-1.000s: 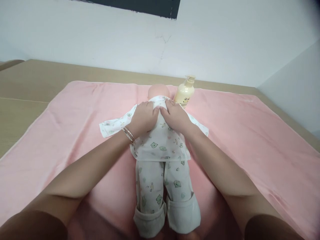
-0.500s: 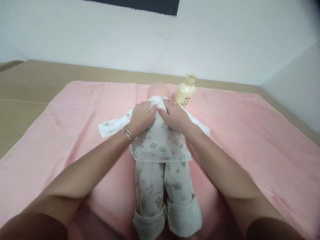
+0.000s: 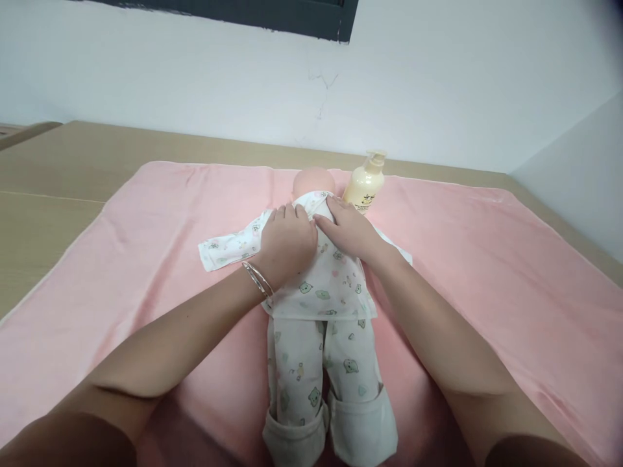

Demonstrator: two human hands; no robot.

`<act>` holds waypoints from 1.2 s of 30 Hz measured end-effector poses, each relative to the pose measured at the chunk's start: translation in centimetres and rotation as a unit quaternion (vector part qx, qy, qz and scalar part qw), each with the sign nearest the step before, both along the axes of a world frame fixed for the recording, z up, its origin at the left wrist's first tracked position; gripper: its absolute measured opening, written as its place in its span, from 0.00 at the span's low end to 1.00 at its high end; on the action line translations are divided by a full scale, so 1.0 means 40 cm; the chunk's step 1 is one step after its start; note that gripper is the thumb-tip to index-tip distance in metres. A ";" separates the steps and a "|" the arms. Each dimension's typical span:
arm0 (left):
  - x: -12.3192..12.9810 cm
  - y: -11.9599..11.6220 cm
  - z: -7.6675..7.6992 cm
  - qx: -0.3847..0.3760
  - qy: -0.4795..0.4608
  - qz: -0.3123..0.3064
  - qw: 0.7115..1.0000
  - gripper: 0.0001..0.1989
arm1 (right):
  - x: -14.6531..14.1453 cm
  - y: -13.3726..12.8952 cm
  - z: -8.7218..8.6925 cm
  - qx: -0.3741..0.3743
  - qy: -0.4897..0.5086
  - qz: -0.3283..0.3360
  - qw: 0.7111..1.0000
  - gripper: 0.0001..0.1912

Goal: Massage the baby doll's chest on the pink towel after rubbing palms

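Note:
A baby doll lies stretched out in a white printed shirt (image 3: 324, 285) and matching trousers (image 3: 299, 363) with thick turned-up cuffs. Its bald head (image 3: 314, 180) points away from me, with no face showing. My left hand (image 3: 289, 240), two bangles at its wrist, rests over the left upper part of the shirt, palm down with the fingers slightly bent. Beside it, my right hand (image 3: 353, 230) lies on the right upper part, fingers stretched out near the doll's shoulder. The thumb sides of both hands are close together. My palms are hidden.
Under the doll spreads a pink blanket (image 3: 467, 259) on a wooden table (image 3: 53, 168). A cream pump bottle (image 3: 365, 185) stands to the right of the doll's head, near my right fingers. Behind the table rises a white wall (image 3: 413, 84) with a dark panel (image 3: 292, 16).
My left hand has turned and slid slightly towards the doll's middle, its thumb now tucked nearer the fingers. My right hand stays on the shirt. The view has shifted slightly.

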State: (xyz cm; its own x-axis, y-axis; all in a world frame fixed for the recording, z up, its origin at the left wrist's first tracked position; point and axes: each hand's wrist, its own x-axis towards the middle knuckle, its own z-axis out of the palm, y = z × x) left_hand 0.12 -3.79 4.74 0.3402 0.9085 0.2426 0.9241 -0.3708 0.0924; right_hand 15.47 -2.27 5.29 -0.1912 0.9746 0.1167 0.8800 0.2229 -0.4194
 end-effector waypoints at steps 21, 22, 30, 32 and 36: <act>0.011 -0.023 0.005 0.012 0.016 0.008 1.000 0.25 | -0.010 -0.001 0.000 -0.015 -0.032 -0.026 0.999 0.28; 0.011 -0.026 0.007 0.016 0.022 -0.003 1.000 0.24 | -0.014 -0.001 -0.008 0.003 -0.049 -0.030 0.998 0.28; -0.037 0.092 0.006 -0.081 -0.014 -0.005 0.997 0.23 | -0.080 -0.093 -0.010 0.098 -0.133 -0.024 0.986 0.30; -0.038 0.099 0.006 -0.092 -0.040 0.017 0.995 0.24 | -0.075 -0.089 -0.002 0.073 -0.121 -0.015 0.990 0.30; -0.015 0.041 0.004 -0.029 -0.005 -0.001 1.000 0.23 | -0.028 -0.031 0.004 0.008 -0.032 -0.012 0.999 0.26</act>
State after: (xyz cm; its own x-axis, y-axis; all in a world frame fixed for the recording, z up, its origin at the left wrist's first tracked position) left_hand -0.49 -2.13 4.89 0.3406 0.9201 0.1933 0.9219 -0.3672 0.1233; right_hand 14.34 -3.52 5.44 -0.1744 0.9772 0.1207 0.9103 0.2068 -0.3586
